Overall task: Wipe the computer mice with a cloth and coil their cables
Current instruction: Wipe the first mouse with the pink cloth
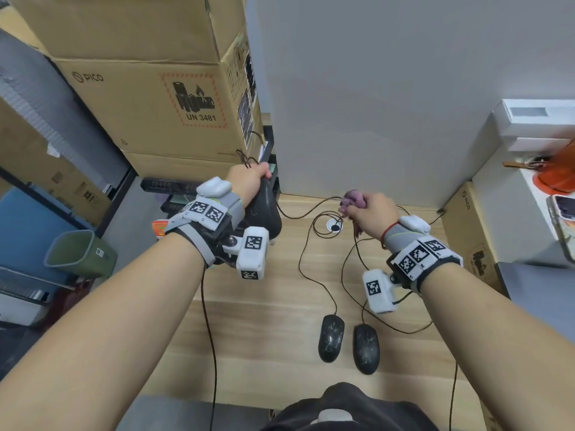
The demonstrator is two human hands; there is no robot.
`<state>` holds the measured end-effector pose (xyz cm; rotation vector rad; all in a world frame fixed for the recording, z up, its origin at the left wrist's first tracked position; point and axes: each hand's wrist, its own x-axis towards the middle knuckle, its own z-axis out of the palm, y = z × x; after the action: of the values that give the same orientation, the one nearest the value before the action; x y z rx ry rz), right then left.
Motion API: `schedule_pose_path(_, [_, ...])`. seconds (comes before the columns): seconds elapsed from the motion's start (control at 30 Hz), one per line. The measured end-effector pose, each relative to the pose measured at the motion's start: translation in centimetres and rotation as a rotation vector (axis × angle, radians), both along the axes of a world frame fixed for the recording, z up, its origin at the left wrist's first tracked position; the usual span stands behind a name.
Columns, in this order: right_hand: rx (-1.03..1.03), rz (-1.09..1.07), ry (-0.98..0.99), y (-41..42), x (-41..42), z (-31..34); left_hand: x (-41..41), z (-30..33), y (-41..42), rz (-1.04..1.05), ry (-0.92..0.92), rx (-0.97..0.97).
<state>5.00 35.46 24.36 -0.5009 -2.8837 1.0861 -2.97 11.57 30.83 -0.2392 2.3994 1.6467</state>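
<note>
Left hand [249, 181] grips 1 raised mouse [264, 209], right hand [370, 213] clamps the soft cloth [353, 199]; 2 mice [331, 337] lie on the desk [264, 321], judged light, rigid, slick-shelled, best held by the flanks, cables limp.

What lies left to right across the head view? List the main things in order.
Green bin → left hand gripping a black mouse → mouse on the desk → second desk mouse → right hand gripping the purple cloth → orange object.
</note>
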Motion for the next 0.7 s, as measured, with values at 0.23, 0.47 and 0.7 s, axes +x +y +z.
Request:
schedule_pose_path(0.23, [0.033,0.08,0.153,-2.8,-1.6,3.7,1.7,-1.9,2.6,-0.214,0.014,-0.033])
schedule_pose_path(0.47, [0.057,0.157,0.174,-4.1,-1.6,5.2,2.3,-2.5,3.8,-0.209,0.073,0.026])
schedule_pose_path(0.7, [0.035,0.247,0.134,-4.5,-1.5,4.8,1.9,-2.8,3.7,-0.092,-0.038,0.135])
